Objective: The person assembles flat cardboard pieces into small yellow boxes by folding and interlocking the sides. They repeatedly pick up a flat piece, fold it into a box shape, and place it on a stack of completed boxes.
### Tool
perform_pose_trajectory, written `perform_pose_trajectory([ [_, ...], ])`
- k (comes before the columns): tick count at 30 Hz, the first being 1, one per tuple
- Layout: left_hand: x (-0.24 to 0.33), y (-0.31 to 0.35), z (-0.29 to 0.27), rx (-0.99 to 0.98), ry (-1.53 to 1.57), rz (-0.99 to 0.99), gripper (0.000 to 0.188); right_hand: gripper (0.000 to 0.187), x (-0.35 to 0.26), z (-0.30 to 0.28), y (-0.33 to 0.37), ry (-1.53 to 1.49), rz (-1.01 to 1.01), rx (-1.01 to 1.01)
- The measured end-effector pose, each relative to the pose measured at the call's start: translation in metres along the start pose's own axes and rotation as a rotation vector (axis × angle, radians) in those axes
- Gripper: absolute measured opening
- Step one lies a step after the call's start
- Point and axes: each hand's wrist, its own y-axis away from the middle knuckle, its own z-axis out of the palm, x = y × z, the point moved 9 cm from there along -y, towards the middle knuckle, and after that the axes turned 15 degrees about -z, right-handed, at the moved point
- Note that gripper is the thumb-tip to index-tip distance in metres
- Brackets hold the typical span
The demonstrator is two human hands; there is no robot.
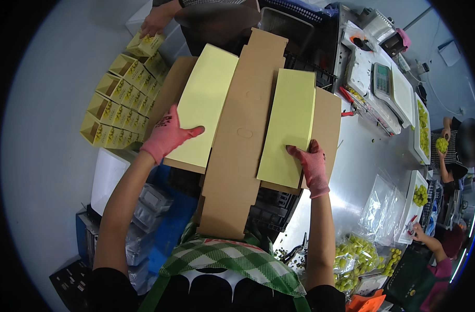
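Note:
In front of me lies a brown flat cardboard box blank (242, 135), long and with two round cut marks. Along its left side runs a pale yellow cardboard panel (203, 104), and a second yellow panel (288, 125) lies along its right. My left hand (169, 134), in a pink glove, grips the left panel's outer edge, thumb on top. My right hand (313, 164), gloved the same, holds the near outer corner of the right panel between thumb and fingers. Brown cardboard shows outside both panels. Fingers under the edges are hidden.
Small yellow open boxes (118, 104) stand stacked at left, with another person's hand (159, 18) on one. On the steel table (360, 151) at right are a scale (384, 80), clear bags (380, 208), bagged green grapes (357, 255) and pruning shears (296, 250). Other people work far right.

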Motion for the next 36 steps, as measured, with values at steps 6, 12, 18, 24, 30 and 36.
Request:
perform_pose_trajectory([
  [6,0.1,0.069,0.055,0.258,-0.462,0.454,0.048,0.05,-0.075,0.062,0.016,0.761,-0.327,0.109],
  [12,0.112,0.08,0.038,-0.447,-0.311,0.71,0.044,0.038,-0.086,0.075,0.026,0.363,-0.521,-0.202],
  [18,0.084,0.093,0.036,-0.885,-0.246,0.898,0.074,0.057,-0.086,0.059,0.044,0.374,-0.698,-0.745],
  [24,0.074,0.082,0.04,-0.446,-0.558,1.127,0.046,0.083,-0.104,0.073,0.057,1.127,-1.105,-0.852],
  [30,0.05,0.079,0.038,-0.441,-0.69,1.18,0.05,0.064,-0.08,0.073,0.056,0.818,-1.173,-1.083],
  [36,0.045,0.071,0.008,-0.361,-0.274,1.194,0.042,0.057,-0.069,0.054,0.043,0.594,-1.12,-0.98],
])
